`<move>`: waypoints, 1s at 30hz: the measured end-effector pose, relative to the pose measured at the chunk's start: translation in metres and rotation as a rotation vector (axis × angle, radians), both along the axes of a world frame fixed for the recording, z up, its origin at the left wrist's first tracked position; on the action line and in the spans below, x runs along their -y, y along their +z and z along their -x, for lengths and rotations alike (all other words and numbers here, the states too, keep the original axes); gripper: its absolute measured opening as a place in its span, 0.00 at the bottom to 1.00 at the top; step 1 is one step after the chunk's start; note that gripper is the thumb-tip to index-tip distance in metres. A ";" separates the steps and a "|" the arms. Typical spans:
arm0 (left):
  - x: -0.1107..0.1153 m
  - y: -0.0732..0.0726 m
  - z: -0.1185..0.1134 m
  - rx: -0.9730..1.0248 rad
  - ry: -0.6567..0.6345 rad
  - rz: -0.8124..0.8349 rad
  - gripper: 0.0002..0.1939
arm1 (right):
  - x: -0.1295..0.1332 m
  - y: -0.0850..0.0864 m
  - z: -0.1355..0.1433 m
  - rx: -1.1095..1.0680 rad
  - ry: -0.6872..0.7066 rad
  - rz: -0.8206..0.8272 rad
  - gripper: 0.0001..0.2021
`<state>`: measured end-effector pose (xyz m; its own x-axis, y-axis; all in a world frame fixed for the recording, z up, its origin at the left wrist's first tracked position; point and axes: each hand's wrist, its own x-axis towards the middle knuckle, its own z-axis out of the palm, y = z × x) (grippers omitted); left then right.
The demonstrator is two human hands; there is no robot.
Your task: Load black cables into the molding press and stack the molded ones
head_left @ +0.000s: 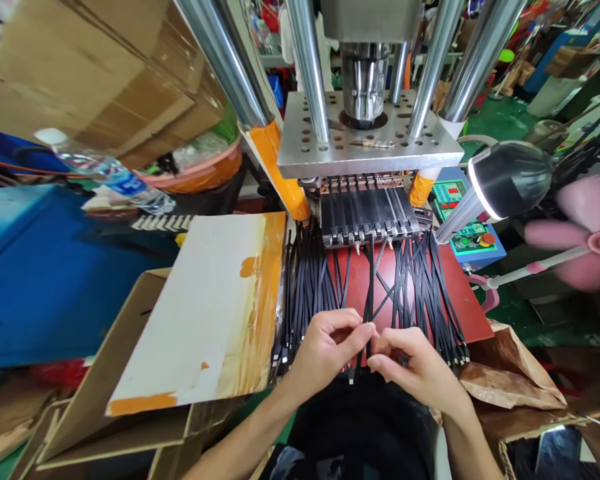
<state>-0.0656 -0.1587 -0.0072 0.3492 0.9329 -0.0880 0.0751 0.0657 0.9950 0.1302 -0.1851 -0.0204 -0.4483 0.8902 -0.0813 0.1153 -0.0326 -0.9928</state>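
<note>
Forearms (pixel 260 430) nearest. Left hand (pixel 330 343): thumb and forefinger pinching black cable (pixel 370 287), in front of slotted block (pixel 370 210), over red board (pixel 473 313). Right hand (pixel 415 360): fingers curled beside it; grip cannot be told. Risk, my judgement: a tug could unseat its upper end; crossing strands (pixel 384 283) could snag and drag neighbours askew.

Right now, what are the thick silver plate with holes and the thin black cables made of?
The thick silver plate looks like metal, smooth and shiny: it reflects light. The thin black cables look like soft plastic or rubber, matte: they bend in curves.
</note>
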 end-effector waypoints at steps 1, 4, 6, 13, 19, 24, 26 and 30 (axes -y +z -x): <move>0.005 -0.001 -0.003 -0.035 -0.023 -0.047 0.21 | -0.001 0.002 -0.003 -0.032 -0.021 0.053 0.14; 0.021 -0.010 -0.013 -0.137 -0.070 -0.143 0.19 | -0.007 0.006 -0.005 -0.122 -0.256 0.097 0.17; 0.027 -0.016 -0.019 -0.182 -0.085 -0.133 0.19 | -0.011 0.007 -0.002 -0.114 -0.404 0.020 0.18; -0.026 0.003 -0.018 -0.008 0.003 0.049 0.28 | 0.000 0.000 -0.001 0.088 -0.424 -0.194 0.14; -0.067 0.026 -0.022 -0.048 -0.119 -0.004 0.17 | 0.010 -0.025 -0.003 0.211 -0.385 -0.329 0.11; -0.061 0.029 -0.020 -0.052 -0.087 0.002 0.16 | 0.014 -0.039 -0.014 0.201 -0.609 -0.411 0.08; -0.058 0.031 -0.019 -0.062 -0.084 -0.023 0.15 | 0.013 -0.034 -0.016 0.137 -0.623 -0.342 0.10; -0.055 0.037 -0.017 -0.043 -0.122 -0.082 0.15 | 0.005 -0.013 -0.013 -0.056 -0.509 -0.205 0.09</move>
